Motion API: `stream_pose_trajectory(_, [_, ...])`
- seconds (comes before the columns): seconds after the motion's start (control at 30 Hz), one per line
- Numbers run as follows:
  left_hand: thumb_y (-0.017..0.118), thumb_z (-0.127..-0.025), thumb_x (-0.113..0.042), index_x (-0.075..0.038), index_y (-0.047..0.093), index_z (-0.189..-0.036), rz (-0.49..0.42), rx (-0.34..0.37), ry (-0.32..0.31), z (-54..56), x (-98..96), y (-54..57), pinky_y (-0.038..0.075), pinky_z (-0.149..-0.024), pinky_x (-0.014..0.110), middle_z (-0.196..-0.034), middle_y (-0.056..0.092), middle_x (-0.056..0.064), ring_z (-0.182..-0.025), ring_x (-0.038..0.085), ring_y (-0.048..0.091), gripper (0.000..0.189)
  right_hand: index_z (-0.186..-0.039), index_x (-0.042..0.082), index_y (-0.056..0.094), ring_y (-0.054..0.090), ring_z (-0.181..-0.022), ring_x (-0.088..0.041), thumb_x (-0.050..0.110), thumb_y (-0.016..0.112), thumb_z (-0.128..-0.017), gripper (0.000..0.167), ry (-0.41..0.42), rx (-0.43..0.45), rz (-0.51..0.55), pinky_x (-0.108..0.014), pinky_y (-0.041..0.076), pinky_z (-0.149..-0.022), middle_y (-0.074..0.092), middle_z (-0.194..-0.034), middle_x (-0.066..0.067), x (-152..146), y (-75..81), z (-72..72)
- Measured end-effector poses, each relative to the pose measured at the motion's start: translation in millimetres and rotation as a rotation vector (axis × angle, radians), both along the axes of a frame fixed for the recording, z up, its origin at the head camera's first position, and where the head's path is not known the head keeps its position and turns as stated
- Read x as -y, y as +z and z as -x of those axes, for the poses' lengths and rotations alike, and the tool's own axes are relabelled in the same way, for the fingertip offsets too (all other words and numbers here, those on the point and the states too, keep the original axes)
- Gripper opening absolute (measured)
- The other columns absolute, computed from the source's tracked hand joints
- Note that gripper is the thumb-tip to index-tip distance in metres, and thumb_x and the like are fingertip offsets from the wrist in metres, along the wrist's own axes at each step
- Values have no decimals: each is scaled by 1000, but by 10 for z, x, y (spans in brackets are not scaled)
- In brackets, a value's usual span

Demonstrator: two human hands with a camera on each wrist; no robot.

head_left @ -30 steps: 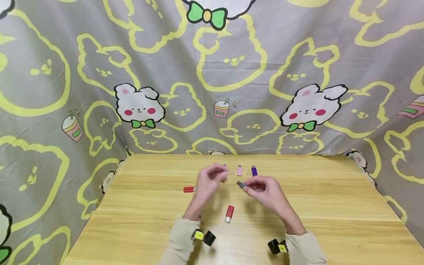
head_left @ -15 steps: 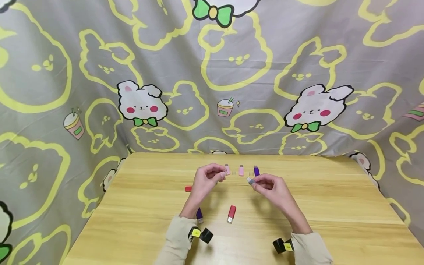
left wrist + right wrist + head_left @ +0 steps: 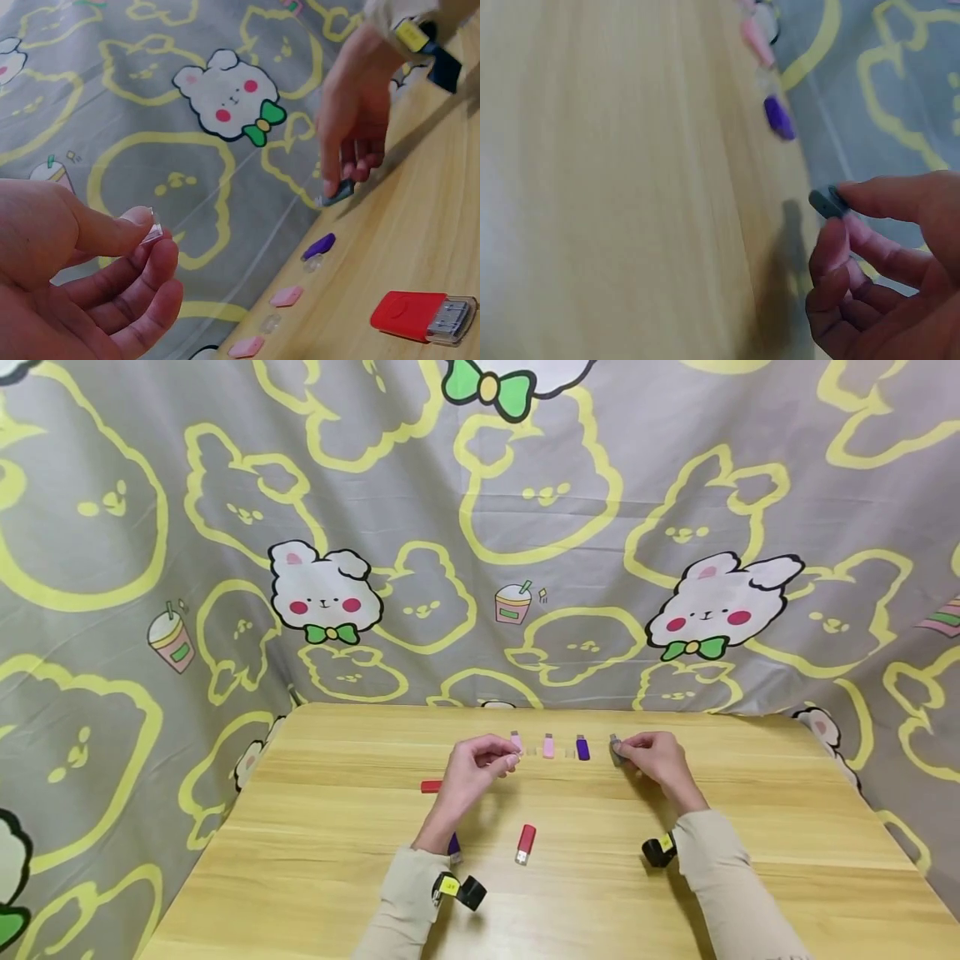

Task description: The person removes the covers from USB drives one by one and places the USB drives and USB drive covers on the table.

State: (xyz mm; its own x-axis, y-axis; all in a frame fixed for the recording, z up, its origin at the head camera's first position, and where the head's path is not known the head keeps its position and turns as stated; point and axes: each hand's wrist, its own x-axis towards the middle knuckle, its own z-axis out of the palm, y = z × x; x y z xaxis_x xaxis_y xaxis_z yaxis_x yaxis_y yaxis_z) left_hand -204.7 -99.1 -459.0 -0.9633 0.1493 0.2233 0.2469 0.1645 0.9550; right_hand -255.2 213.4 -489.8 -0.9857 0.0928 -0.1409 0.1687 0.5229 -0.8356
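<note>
Smooth red plastic stick, clear plastic cap, wood-grained table, creased cloth backdrop

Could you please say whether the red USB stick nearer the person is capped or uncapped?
Capped: in the left wrist view, the red stick has a clear cap over its metal plug.

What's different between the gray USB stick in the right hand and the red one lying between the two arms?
The gray stick is pinched in the right hand; the red stick lies untouched on the table. The gray stick's plug points toward the curtain, the red stick's toward the table's near side. Both are small USB sticks with a plug at one end.
</note>
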Motion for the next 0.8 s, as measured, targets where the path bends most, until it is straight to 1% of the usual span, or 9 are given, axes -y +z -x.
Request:
stream_pose_trajectory(0.07, [73,-93,2,3,76,-99,18,-2,-15,7,-8,-15,60,-69,33,-92,75,16,-78,30,71,7,-103,-5,73,66,-71,-18,24,73,-95,31,13,28,-17,-31,52,-61,73,-79,-8,-10,-11,67])
stream_pose_trajectory(0.13, [73,-93,2,4,76,-100,33,-4,-22,3,-15,-21,61,-71,37,-92,75,15,-79,31,71,8,-101,-6,73,67,-71,-18,24,73,-95,31,26,35,-36,-31,52,-61,73,-78,-8,-14,-13,115])
stream_pose_trajectory(0.27, [72,-93,2,5,76,-101,55,-2,-10,-4,-19,-27,60,-74,48,-90,75,13,-79,33,71,9,-97,-7,74,67,-66,-17,22,74,-93,29,37,23,-98,-30,51,-60,72,-71,-7,-10,1,168])
stream_pose_trajectory(0.37, [73,-93,2,5,76,-101,67,-8,-8,10,-23,-36,61,-73,46,-91,76,14,-78,31,71,9,-91,-5,74,66,-63,-18,23,76,-92,28,55,-3,-171,-29,49,-62,71,-66,-5,-2,-2,181])
stream_pose_trajectory(0.47, [73,-92,2,4,77,-101,98,-5,-26,47,-72,-20,61,-72,42,-91,76,14,-78,29,71,10,-85,-2,73,64,-63,-19,27,76,-93,30,71,-30,-226,-30,47,-63,70,-64,-3,9,-5,172])
stream_pose_trajectory(0.57, [75,-91,0,1,78,-102,163,12,-50,148,-206,25,61,-73,41,-90,76,10,-79,29,72,12,-88,-1,72,61,-65,-20,32,73,-95,34,61,-33,-213,-31,46,-61,70,-69,-5,-5,16,122])
stream_pose_trajectory(0.67, [74,-91,1,2,76,-103,220,34,-82,319,-430,59,62,-74,41,-89,75,10,-81,31,72,12,-100,-3,71,61,-67,-20,37,69,-98,40,28,-36,-141,-30,48,-60,72,-80,-11,-52,74,13])
stream_pose_trajectory(0.73, [73,-92,2,2,75,-103,277,38,-103,439,-593,70,61,-71,35,-89,75,11,-81,30,73,11,-107,-4,71,64,-70,-19,38,67,-100,43,1,-46,-84,-28,50,-60,73,-87,-13,-94,115,-83])
stream_pose_trajectory(0.8, [72,-93,2,2,74,-100,340,37,-131,551,-744,56,60,-67,29,-88,74,13,-80,29,72,7,-111,-4,70,65,-74,-19,39,66,-101,44,-20,-64,-50,-27,50,-61,74,-90,-14,-131,157,-184])
